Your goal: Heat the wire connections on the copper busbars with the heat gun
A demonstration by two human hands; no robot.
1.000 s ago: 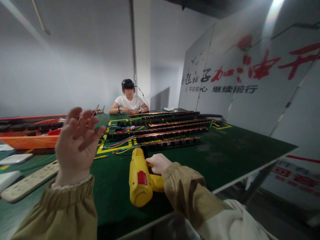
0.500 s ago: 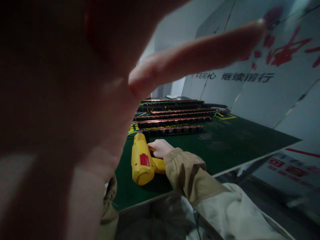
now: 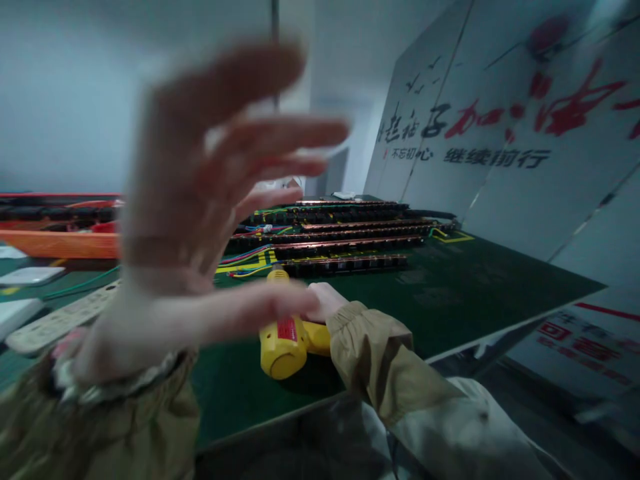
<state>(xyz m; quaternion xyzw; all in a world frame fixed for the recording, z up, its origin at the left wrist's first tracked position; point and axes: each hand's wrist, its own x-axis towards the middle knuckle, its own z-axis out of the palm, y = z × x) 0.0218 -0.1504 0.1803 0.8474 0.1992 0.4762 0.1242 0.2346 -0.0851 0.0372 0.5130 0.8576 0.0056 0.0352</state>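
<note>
My left hand (image 3: 175, 200) is raised close to the camera, blurred, with its fingers apart and nothing between them. Behind its thumb, my right hand (image 3: 326, 300) is closed around the handle of a yellow heat gun (image 3: 283, 353). The heat gun rests on or just above the green tabletop (image 3: 480, 287), its nozzle pointing away from me. Part of its body is hidden by my left thumb. Just past the nozzle lie several long black strips with copper-coloured bars (image 3: 345, 262), with coloured wires (image 3: 250, 257) at their left ends.
To the left are an orange basket (image 3: 60, 245) holding dark and red parts, a power strip (image 3: 65, 319) and white flat boxes (image 3: 33, 276). A wall panel with red and black lettering (image 3: 495, 155) stands along the right. The table's front edge (image 3: 520, 319) runs at an angle.
My left hand has drawn back from the lens to the left and lower, uncovering the basket and power strip. My right hand stays on the heat gun, almost still.
</note>
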